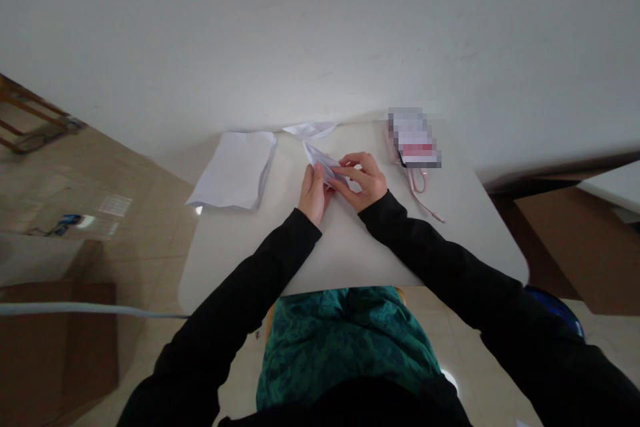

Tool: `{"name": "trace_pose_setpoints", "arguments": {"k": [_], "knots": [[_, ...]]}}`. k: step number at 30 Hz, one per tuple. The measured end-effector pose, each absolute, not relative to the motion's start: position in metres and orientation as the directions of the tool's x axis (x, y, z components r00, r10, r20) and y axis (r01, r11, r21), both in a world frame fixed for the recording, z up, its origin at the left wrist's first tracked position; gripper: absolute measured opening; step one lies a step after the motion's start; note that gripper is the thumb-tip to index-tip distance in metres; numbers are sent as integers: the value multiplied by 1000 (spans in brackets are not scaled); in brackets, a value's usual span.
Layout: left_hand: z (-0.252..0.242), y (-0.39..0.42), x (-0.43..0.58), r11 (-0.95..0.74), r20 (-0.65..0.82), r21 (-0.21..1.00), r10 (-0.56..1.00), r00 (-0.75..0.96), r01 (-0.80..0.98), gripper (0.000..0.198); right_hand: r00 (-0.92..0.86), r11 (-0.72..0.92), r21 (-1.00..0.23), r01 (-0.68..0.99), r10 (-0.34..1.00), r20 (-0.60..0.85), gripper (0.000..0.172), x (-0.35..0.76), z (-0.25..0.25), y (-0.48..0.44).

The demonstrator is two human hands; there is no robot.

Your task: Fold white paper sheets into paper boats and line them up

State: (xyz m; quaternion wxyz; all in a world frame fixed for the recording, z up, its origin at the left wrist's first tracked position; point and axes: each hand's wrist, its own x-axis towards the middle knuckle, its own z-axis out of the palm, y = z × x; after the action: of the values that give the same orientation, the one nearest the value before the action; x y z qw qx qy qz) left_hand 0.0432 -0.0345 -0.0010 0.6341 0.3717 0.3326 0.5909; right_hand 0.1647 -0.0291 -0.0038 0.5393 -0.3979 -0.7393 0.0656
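Both my hands are near the middle of the white table (345, 247), holding a folded sheet of white paper (319, 161) between them. My left hand (314, 195) pinches the sheet's lower end from the near side. My right hand (361, 180) comes in from the right, its fingers pressed along the fold. Part of the sheet is hidden by my fingers. To the left lies a pile of white paper sheets (234, 170), and a smaller folded white paper (310, 129) sits at the far edge.
A pixelated, blurred object (414, 138) with a pink cable (417, 181) lies at the table's far right. The table's far side meets a white wall (320, 27). Cardboard boxes (57, 340) stand on the tiled floor at the left, and another cardboard box (575, 247) stands at the right.
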Motion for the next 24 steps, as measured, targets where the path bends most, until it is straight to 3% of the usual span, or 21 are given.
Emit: {"name": "trace_pose_setpoints", "arguments": {"k": [7, 13, 18, 24], "knots": [[-2, -28, 36, 77, -60, 857, 997, 49, -510, 43, -118, 668, -547, 504, 681, 723, 12, 163, -1, -34], [4, -30, 36, 89, -49, 867, 994, 94, -491, 46, -202, 720, -363, 591, 568, 798, 9, 164, 5, -37], [0, -29, 37, 104, -52, 875, 991, 123, -472, 43, -196, 624, -299, 722, 598, 777, 19, 162, 9, -41], [-5, -22, 30, -57, 27, 924, 996, -85, -379, 40, -241, 496, -179, 850, 668, 704, 23, 196, 26, -3]]}}
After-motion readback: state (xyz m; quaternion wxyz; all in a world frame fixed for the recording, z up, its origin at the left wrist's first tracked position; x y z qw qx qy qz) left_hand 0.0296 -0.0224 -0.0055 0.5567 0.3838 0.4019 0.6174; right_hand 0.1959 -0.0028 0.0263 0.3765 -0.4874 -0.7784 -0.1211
